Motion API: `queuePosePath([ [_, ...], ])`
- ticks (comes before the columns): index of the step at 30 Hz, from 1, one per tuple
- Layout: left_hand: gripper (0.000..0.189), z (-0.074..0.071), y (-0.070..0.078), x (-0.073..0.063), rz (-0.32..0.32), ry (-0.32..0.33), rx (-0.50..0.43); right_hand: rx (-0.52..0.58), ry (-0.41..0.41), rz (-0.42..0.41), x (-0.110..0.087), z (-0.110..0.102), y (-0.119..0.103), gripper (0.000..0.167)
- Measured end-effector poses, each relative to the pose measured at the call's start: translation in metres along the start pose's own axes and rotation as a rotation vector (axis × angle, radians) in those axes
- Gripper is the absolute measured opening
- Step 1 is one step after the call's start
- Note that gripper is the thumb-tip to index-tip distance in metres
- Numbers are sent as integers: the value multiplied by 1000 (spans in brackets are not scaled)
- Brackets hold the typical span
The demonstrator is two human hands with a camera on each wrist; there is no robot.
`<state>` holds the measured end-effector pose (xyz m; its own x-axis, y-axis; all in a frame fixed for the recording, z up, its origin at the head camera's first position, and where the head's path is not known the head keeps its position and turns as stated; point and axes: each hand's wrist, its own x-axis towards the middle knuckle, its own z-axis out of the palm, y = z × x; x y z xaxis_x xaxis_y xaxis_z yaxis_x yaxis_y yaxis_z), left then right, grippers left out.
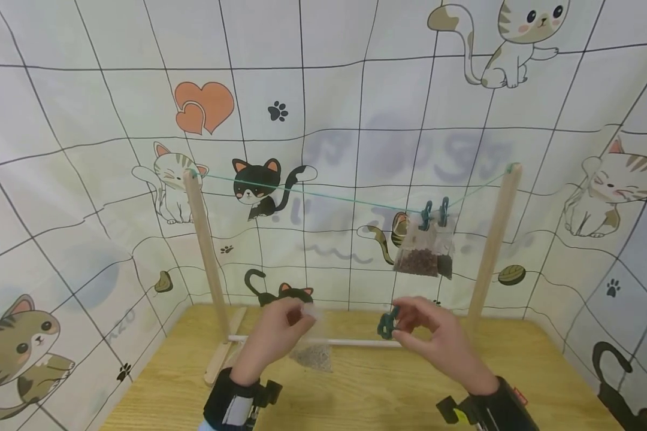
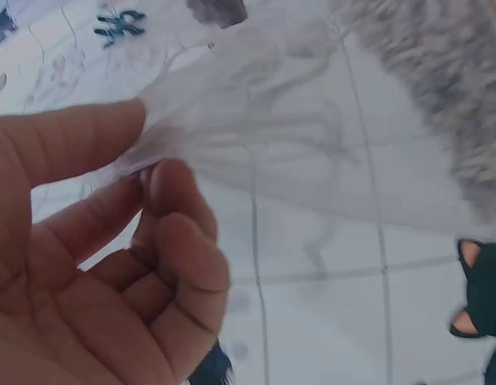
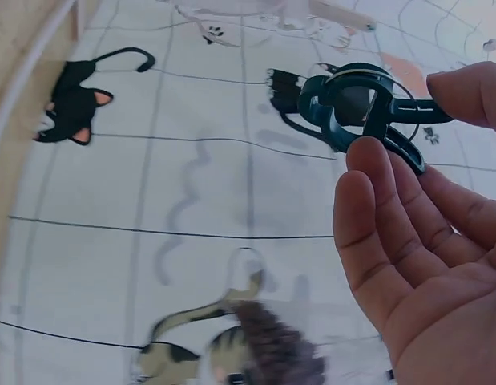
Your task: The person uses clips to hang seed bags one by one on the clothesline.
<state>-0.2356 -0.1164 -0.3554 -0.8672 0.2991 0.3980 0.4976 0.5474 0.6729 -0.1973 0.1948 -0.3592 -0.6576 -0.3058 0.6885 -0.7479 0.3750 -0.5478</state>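
Our pale wooden posts (image 1: 208, 257) keep a thin green string (image 1: 313, 193) up. Below, our left hand (image 1: 277, 330) pinches a clear plastic bag (image 1: 319, 331) up top, so greyish bits (image 1: 314, 358) sag; our curled right hand (image 1: 443, 340) has a dark-green plastic clip (image 1: 386, 325) by its handles, probably for leverage.

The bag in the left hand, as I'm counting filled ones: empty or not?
Partly filled: the bag has grayish bits at its bottom, translucent plastic above.

A black wristband (image 1: 221, 398) and pale-blue sleeve (image 1: 206, 426) sat behind the left hand (image 1: 275, 329); a red-tagged black strap (image 1: 504, 407), behind the right hand (image 1: 439, 335).
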Motion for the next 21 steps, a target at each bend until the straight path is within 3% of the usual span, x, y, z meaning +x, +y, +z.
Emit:
queuePosePath([
  [3,10,-2,13,19,46,24,-28,-89,18,-63,25,-14,-8,46],
  [7,18,-4,29,48,68,41,-24,-171,37,-77,59,-33,-21,45],
  [14,22,-1,48,89,120,53,-15,-276,70,-7,108,-56,-35,43],
  [21,27,4,61,119,150,84,-6,-353,72,56,138,-69,-39,41],
])
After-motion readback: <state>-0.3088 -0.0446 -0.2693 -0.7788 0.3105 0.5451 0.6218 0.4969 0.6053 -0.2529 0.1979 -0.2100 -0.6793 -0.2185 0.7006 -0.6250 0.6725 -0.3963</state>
